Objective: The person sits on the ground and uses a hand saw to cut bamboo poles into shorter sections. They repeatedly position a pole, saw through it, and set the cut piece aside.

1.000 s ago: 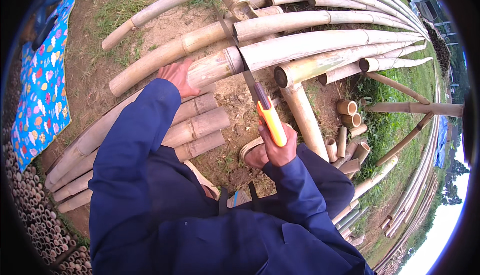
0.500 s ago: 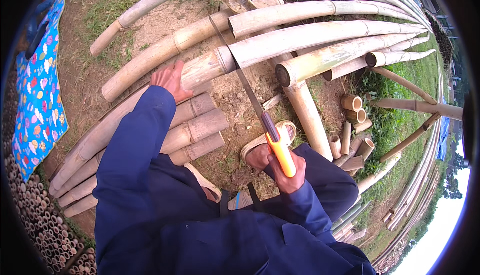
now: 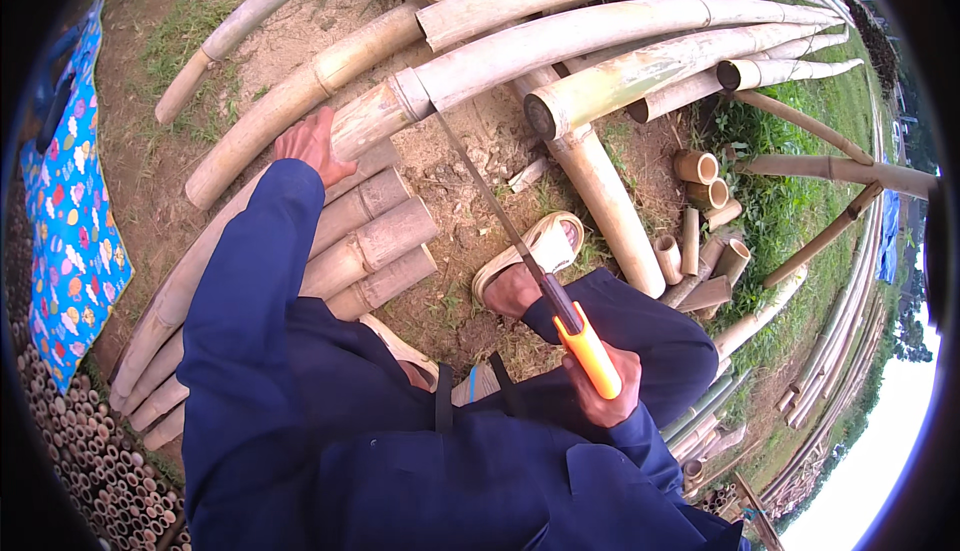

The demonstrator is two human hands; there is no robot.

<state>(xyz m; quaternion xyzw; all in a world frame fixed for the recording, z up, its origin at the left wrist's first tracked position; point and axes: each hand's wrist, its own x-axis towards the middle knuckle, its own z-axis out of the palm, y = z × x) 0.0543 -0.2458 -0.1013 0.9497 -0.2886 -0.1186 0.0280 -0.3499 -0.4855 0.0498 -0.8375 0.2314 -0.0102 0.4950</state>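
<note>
ample room parts right grip [image 3: 611, 391], clamping saw [image 3: 556, 299], from bamboo edge [image 3: 343, 138], left grip [image 3: 311, 143] unclear.

I can't see the far end of my saw blade [image 3: 487, 189] where it meets the bamboo pole [image 3: 560, 48]. My right hand [image 3: 610, 397] hides part of the orange handle [image 3: 594, 353]. Far left, another pole [image 3: 268, 7] runs out of view.

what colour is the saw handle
The saw handle is bright orange, dark toward the blade; best seen in the head view.
</note>
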